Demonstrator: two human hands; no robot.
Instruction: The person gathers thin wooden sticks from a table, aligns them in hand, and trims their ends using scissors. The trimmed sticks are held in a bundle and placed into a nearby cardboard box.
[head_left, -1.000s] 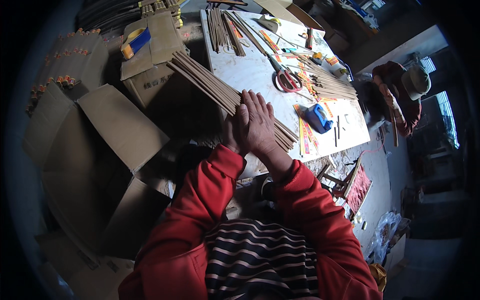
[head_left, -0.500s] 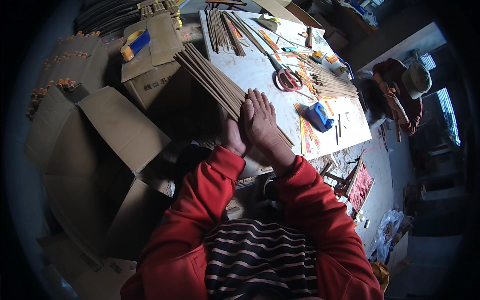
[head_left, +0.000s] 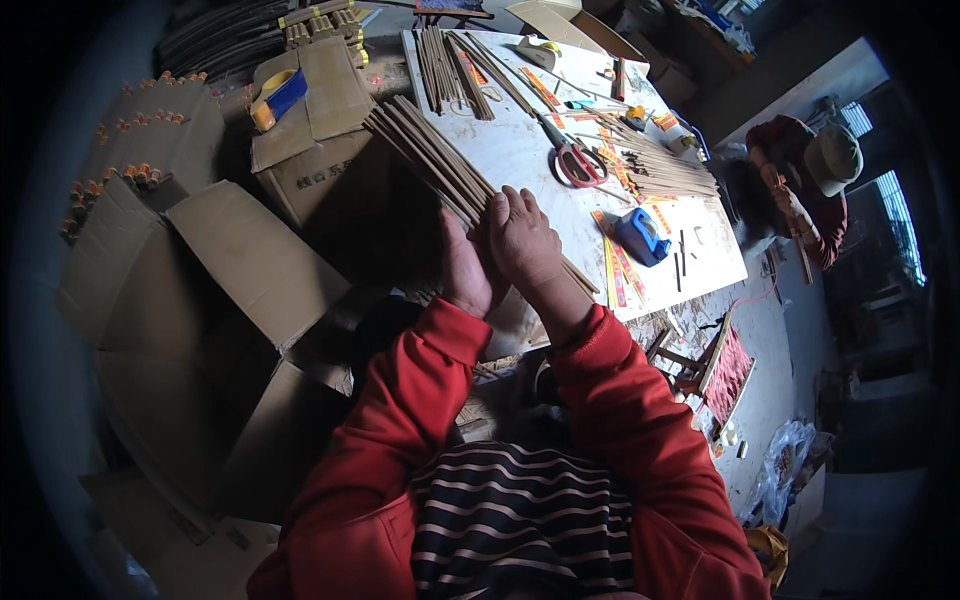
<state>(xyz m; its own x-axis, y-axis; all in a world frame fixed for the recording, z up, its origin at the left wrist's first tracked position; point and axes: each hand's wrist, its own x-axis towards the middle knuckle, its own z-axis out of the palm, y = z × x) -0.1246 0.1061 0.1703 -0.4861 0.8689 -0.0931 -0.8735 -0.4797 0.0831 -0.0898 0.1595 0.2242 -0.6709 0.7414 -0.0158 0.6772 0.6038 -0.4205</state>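
A slanting bundle of thin brown incense sticks (head_left: 432,158) lies between my two hands over the table's near edge. My right hand (head_left: 526,245) is on top, its fingers curled over the sticks. Beneath and to the left, my left hand (head_left: 468,270) cups the bundle with its thumb raised at the side; its other fingers are mostly hidden. Most of the bundle's length sticks out up and left, and a few ends (head_left: 580,278) show past my right wrist. Red-handled scissors (head_left: 578,163) and a blue tape dispenser (head_left: 643,236) lie on the white table (head_left: 520,150) beyond.
More sticks (head_left: 665,170) and red-yellow paper strips (head_left: 622,265) are spread on the table. An open cardboard box (head_left: 250,270) stands at my left; another carton (head_left: 310,165) behind it carries a tape roll (head_left: 278,98). A capped person (head_left: 815,185) works at the right, above a small stool (head_left: 728,375).
My right hand's fingers, stretched flat before, have curled around the sticks. My left thumb now shows apart at the left of the bundle. The whole view has shifted slightly.
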